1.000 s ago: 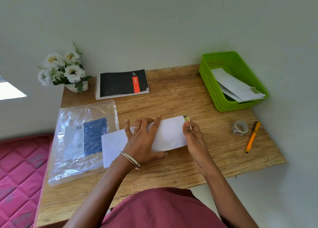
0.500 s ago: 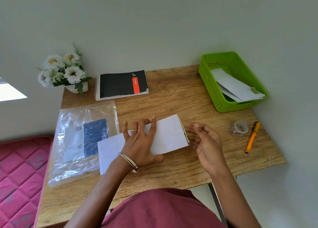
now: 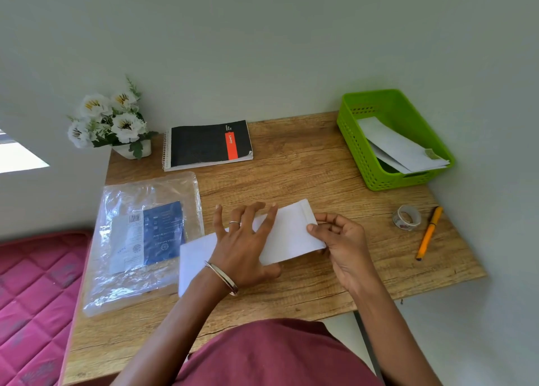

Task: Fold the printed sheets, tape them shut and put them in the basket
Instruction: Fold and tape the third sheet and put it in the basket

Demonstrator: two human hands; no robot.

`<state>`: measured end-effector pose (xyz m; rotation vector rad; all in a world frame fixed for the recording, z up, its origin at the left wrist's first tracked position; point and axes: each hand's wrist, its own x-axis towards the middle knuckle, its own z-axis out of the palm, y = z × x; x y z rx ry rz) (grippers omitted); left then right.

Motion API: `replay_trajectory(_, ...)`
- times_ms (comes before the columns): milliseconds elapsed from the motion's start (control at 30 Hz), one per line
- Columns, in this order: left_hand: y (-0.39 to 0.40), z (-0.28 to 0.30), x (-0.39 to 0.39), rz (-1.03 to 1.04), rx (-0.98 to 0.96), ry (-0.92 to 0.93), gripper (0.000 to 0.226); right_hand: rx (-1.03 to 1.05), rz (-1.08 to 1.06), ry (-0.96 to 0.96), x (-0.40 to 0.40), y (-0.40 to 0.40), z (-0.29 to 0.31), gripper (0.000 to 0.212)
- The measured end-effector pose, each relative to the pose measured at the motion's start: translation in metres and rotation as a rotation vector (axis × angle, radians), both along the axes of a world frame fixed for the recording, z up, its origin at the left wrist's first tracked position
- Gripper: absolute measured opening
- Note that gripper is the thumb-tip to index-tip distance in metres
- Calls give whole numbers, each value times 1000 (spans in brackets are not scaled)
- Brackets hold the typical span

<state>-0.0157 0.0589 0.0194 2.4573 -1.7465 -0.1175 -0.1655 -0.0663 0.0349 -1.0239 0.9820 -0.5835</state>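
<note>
A folded white sheet [image 3: 291, 234] lies on the wooden table [image 3: 291, 167] in front of me, with a strip of tape across its right end. My left hand [image 3: 242, 245] presses it flat, fingers spread and straight. Curled fingers of my right hand [image 3: 347, 245] pinch the sheet's right edge. Under my left wrist a second white sheet [image 3: 195, 257] sticks out to the left. At the table's far right corner stands the green basket [image 3: 355, 140], which holds folded, taped sheets [image 3: 399, 146].
A tape roll [image 3: 406, 217] and an orange pen [image 3: 428, 234] lie right of my hands. A clear plastic bag [image 3: 140, 239] with a blue pack lies at the left. At the back are a black notebook [image 3: 207, 143] and a flower pot [image 3: 110, 120]. A pink mattress [image 3: 35, 298] is left of the table.
My right hand left the sheet's top right corner, drew back, then came in to pinch its right edge. My left fingers spread wider. The sheet's right end rose, then lay flat.
</note>
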Motion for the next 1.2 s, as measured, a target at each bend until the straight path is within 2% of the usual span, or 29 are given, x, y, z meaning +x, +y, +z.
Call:
replay_trajectory(67,-2,0,-4,-55,-81,-72,97,10,-5,-9,2,0,2,25)
replay_trajectory(167,-10,3,-13,-140,-256,-195,67,41,19,-80,7,1,8,23)
replay_trajectory(267,-19,8,-18,-132,-409,-215,44,71,80,-162,10,0,16,25)
replay_trajectory(400,-25,18,-12,-14,-543,-118,36,23,209,-210,3,-7,20,30)
replay_trajectory(600,-28,47,1,82,-684,78,46,27,206,-123,-2,-10,9,31)
replay_trajectory(767,-35,93,11,152,-1018,206,21,59,227,-84,-2,-6,4,31)
replay_trajectory(833,-39,109,14,287,-1130,334,16,63,257,-72,2,-4,3,32)
replay_trajectory(1033,-51,119,27,545,-1338,1077,17,136,242,-40,15,-1,0,56)
replay_trajectory(1200,-45,103,28,830,-1380,1451,17,121,148,14,14,-9,-9,64)
